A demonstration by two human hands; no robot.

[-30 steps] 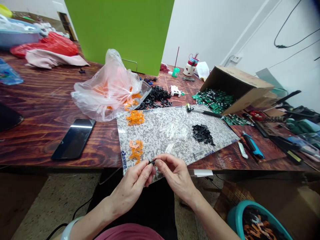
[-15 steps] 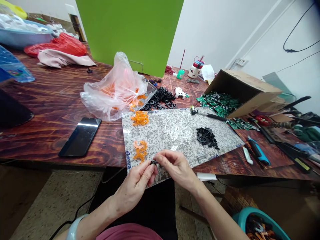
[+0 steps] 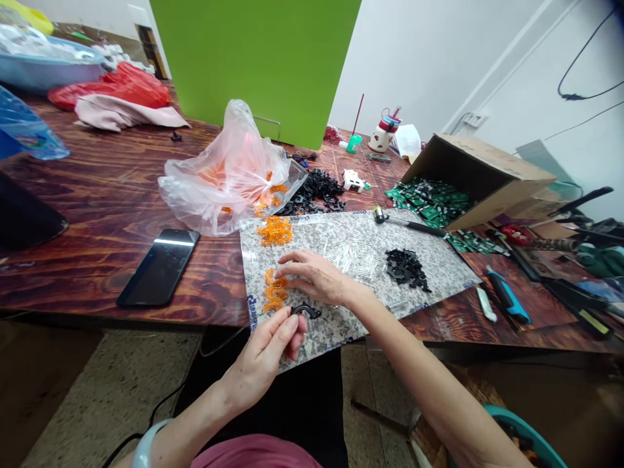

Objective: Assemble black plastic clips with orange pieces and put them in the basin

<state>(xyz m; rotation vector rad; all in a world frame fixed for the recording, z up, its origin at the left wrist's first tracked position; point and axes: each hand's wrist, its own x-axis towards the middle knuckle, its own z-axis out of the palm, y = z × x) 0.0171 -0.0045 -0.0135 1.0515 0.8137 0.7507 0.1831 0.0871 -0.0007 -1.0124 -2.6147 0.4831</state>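
My left hand point(image 3: 263, 361) pinches a small black plastic hooked piece point(image 3: 306, 312) between thumb and fingers, just above the near edge of a speckled grey board point(image 3: 253, 260). My right hand point(image 3: 314, 276) lies over the board with its fingers apart, holding nothing. Its fingertips are nearest a heap of orange plastic pieces point(image 3: 274, 290). Farther up the board are another orange heap point(image 3: 274, 231), clear plastic tubes point(image 3: 348, 253) and a cluster of black pieces point(image 3: 406, 270).
A black phone point(image 3: 158, 268) lies left of the board, beside a plastic bag point(image 3: 224, 175). Behind are a black heap point(image 3: 312, 192) and a tipped cardboard box point(image 3: 480, 172) spilling green circuit boards point(image 3: 429, 201). A teal basin point(image 3: 517, 422) sits low at right.
My right hand has left the black piece and moved forward over the board towards the orange heap. My left hand keeps the piece, now showing its hooked shape.
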